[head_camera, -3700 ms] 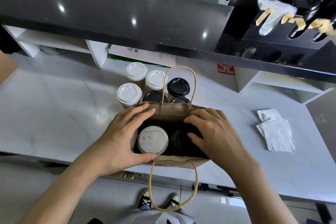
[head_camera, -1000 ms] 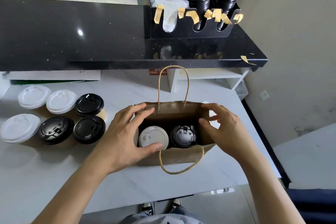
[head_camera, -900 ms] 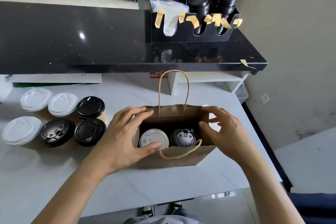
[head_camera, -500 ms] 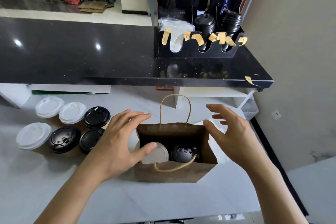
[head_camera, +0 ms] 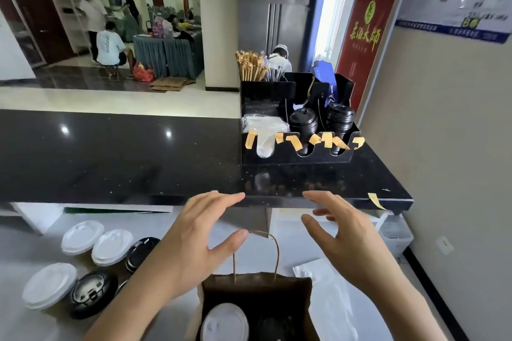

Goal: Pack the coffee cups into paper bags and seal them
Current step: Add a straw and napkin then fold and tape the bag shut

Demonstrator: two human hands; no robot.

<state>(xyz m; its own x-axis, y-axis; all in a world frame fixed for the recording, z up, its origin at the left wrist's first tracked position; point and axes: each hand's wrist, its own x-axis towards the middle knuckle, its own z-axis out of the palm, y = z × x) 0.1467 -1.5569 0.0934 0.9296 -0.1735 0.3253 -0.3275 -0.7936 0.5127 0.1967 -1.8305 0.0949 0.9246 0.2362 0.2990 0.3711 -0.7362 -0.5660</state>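
Both hands have come off the bag mouth and risen; half a second back they sat just at its rim, now they hang above and beyond it. Camera has tipped upward as well, so the bag has dropped to the bottom edge of the view.

Left hand (head_camera: pixel 191 246): fingers spread and nearly straight, thumb out, holding nothing. Right hand (head_camera: pixel 350 238): same, palm turned inward, empty. Neither touches anything.

Paper bag (head_camera: pixel 255 296) stands upright on the white worktop (head_camera: pixel 279 241), mouth open, directly below and between the two wrists. Its far handle (head_camera: pixel 256 253) loops up in the gap between the hands. A white-lidded cup (head_camera: pixel 224 322) sits in the bag's left half; the right half is dark, contents not legible here.

Strips of tan tape (head_camera: pixel 293 142) hang along the front of the black organiser (head_camera: pixel 297 122) on the dark counter (head_camera: pixel 110 158), straight ahead and slightly right. Judgement: the sealing piece lies forward and up from both hands, right hand nearer.

Room: the counter's front edge overhangs the worktop just past the fingertips; a reach must go over it. Remaining cups (head_camera: pixel 83 266) cluster to the left, well apart from the bag. White napkins (head_camera: pixel 324 282) lie just right of it.
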